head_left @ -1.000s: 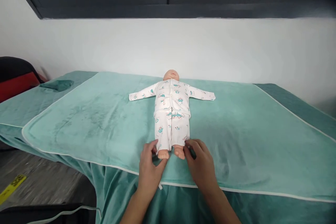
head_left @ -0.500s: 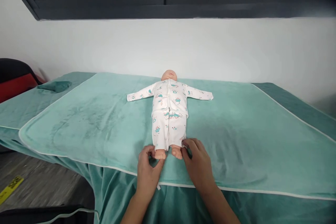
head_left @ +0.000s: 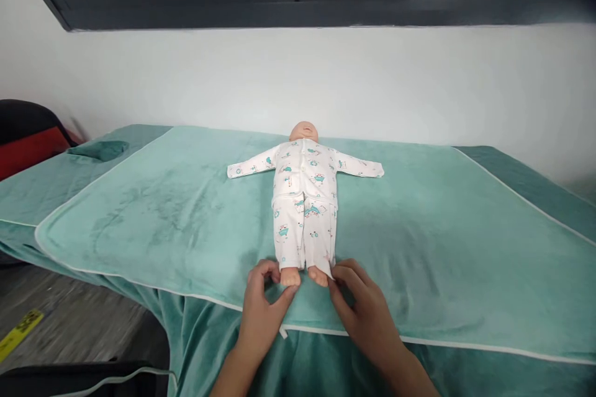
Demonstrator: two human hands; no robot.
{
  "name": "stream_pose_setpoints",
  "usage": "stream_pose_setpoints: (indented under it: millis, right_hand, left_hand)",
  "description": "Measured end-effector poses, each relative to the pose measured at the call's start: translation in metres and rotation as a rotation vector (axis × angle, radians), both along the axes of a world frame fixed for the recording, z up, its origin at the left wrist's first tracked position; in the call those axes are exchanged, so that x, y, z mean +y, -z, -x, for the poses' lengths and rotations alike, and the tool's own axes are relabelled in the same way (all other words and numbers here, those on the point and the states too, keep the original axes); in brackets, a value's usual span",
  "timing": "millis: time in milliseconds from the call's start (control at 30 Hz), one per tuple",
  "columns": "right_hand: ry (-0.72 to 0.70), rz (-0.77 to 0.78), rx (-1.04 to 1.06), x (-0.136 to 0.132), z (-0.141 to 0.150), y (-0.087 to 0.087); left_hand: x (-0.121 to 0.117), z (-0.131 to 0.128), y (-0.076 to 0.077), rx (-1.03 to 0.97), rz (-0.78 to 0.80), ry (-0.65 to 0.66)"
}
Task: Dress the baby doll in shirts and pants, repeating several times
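A baby doll (head_left: pixel 304 131) lies on its back in the middle of the head view, arms stretched out to both sides. It wears a white printed jacket (head_left: pixel 298 167) and matching trousers (head_left: pixel 289 236). My left hand (head_left: pixel 264 304) curls around the doll's left-side foot (head_left: pixel 290 277), fingers on one side and thumb at the toes. With thumb and fingertips, my right hand (head_left: pixel 361 307) pinches the trouser cuff at the other foot (head_left: pixel 318 276), and the cuff's corner is drawn out over that foot's outer edge.
Under the doll a light green blanket (head_left: pixel 419 229) with white piping covers the table, over a darker green cloth (head_left: pixel 205 335). Behind stand a white wall (head_left: pixel 223 80) and a barred window. A red and black chair (head_left: pixel 32 142) is at the left.
My right hand has pulled the trouser cuff downward and outward over the foot. My left hand stays at the other foot. The whole view has shifted slightly.
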State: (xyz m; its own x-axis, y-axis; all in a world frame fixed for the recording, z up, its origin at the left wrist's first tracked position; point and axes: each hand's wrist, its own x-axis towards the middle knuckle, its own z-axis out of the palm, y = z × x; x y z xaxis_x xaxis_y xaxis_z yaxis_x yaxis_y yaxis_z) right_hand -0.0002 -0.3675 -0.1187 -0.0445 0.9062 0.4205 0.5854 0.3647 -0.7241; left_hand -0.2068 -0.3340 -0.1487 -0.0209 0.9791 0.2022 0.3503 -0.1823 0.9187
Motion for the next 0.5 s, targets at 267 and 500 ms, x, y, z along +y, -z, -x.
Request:
stream_pose_setpoints:
  millis: [267,500]
  right_hand:
    - [0.309,0.087,0.189,0.07,-0.046,-0.019]
    - [0.452,0.265,0.158,0.203,-0.052,-0.022]
  left_hand:
    - [0.08,0.021,-0.037,-0.353,0.007,-0.013]
    - [0.182,-0.029,-0.053,-0.567,0.235,0.182]
